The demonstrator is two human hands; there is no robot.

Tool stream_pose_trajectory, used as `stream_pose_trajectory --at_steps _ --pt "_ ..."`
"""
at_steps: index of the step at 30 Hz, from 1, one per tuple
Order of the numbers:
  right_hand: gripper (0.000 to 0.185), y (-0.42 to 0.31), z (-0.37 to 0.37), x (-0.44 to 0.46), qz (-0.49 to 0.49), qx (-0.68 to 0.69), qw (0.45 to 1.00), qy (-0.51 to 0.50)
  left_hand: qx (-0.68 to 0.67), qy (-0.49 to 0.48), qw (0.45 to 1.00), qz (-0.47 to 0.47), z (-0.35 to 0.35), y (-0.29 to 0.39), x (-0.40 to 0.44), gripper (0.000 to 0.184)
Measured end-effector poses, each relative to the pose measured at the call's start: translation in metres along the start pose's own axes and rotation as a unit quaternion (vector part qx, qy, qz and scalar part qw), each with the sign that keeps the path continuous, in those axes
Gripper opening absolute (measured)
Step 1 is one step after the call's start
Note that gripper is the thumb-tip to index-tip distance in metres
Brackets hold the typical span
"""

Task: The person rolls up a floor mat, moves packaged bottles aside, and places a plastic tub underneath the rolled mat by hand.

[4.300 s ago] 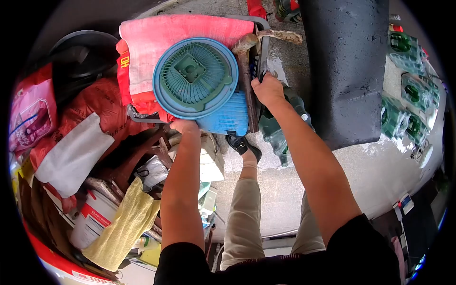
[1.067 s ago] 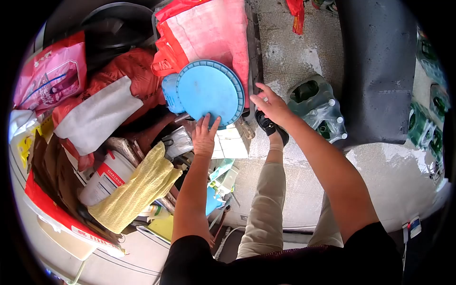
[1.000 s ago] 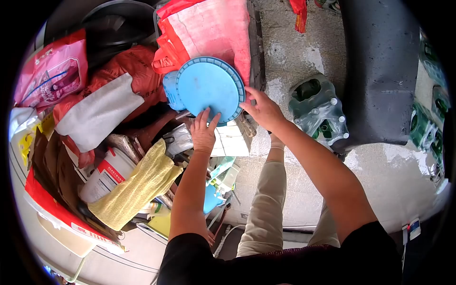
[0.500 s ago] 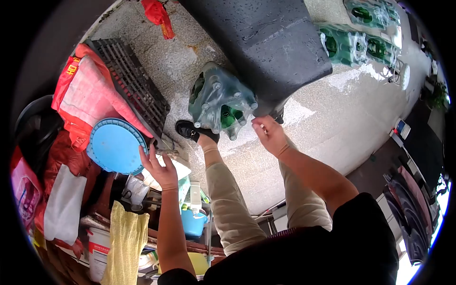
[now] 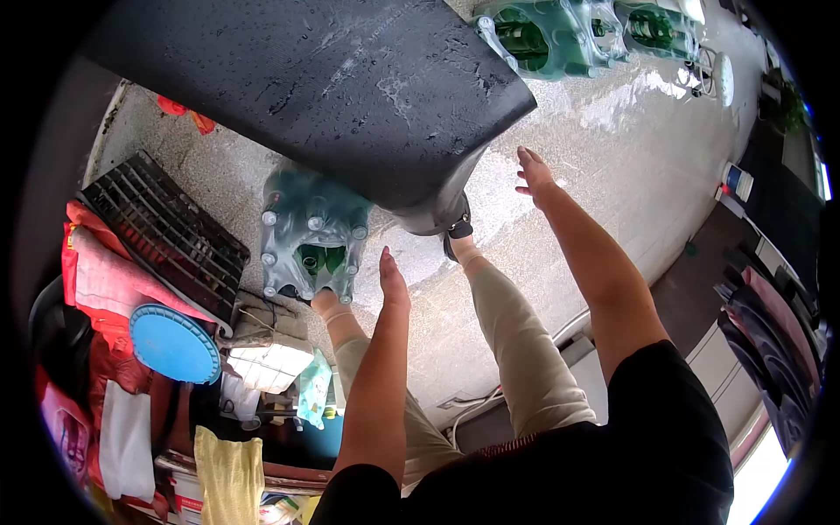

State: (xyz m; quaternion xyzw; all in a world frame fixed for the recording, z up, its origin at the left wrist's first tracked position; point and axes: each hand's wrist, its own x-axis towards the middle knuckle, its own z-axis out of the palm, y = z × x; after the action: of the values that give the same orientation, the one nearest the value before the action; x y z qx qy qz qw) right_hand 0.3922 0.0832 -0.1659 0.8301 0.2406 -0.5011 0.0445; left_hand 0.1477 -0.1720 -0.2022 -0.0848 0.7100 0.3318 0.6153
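My left hand (image 5: 394, 278) is held in the air with fingers stretched out, to the right of a film-wrapped pack of green bottles (image 5: 315, 229). It appears to hold nothing. My right hand (image 5: 535, 175) reaches forward with its fingers apart, beside the edge of a large dark grey, wet, smooth-surfaced object (image 5: 350, 96). A gap shows between that hand and the object. The bottle pack stands on the floor by my left foot, partly covered by the dark object. What the dark object is, I cannot make out.
More wrapped bottle packs (image 5: 560, 39) stand at the top right. At left are a dark slatted crate (image 5: 166, 227), a blue round lid (image 5: 175, 343), red bags and a yellow cloth (image 5: 229, 472). The speckled floor (image 5: 604, 166) has wet patches. Dark garments (image 5: 770, 350) hang at right.
The view has shifted. My right hand has come away from the dark object's lower edge and opened. My left hand has moved from near the blue lid to beside the bottle pack.
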Motion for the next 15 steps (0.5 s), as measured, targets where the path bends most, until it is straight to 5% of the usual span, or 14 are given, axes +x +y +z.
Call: stream_pose_trajectory --at_steps 2,5,9,11,15 --pt "0.062 0.004 0.024 0.028 0.040 0.148 0.988 -0.006 -0.085 0.039 0.988 -0.119 0.019 0.015 0.019 0.065" --pt "0.071 0.014 0.048 0.075 0.012 0.253 0.966 -0.059 -0.110 0.032 0.992 -0.060 0.032 0.001 0.072 0.059" --pt "0.056 0.034 0.078 0.121 0.066 0.355 0.913 -0.191 -0.186 0.034 0.979 -0.071 0.033 -0.042 0.147 0.052" --pt "0.048 0.053 0.101 0.145 0.033 0.382 0.892 -0.241 -0.203 -0.012 0.979 -0.004 0.035 -0.036 0.157 0.055" --pt "0.060 0.061 0.146 0.142 0.069 0.419 0.825 -0.374 -0.276 -0.010 0.961 -0.027 0.058 -0.018 0.117 0.054"
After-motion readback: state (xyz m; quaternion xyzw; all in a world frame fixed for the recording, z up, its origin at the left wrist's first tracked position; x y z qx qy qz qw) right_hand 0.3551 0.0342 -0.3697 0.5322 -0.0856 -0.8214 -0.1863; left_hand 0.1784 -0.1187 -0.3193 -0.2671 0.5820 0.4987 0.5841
